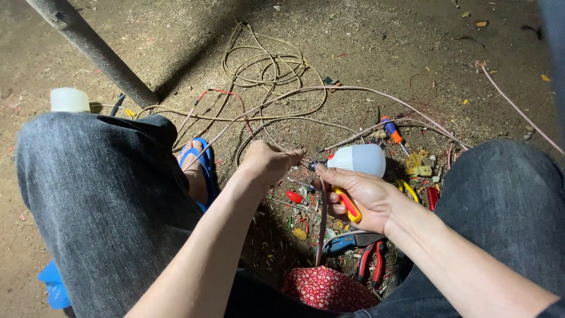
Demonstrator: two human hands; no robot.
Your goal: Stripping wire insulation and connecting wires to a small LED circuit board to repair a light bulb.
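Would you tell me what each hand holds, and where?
The right hand grips a yellow-and-red tool handle; the left hand seems to pinch a thin wire, unclear.

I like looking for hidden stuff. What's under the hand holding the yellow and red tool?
Under the right hand holding the yellow-and-red tool lie a blue-handled tool, red-handled pliers and wire scraps on dirt. The white bulb sits behind it. Anything directly beneath the palm is hidden.

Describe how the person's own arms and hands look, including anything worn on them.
Both forearms are bare, with no sleeves in view down to the wrists. The left hand and the right hand wear no gloves, and no rings, watch or bracelet can be seen. The arms are slim and reach forward between knees in dark grey denim trousers.
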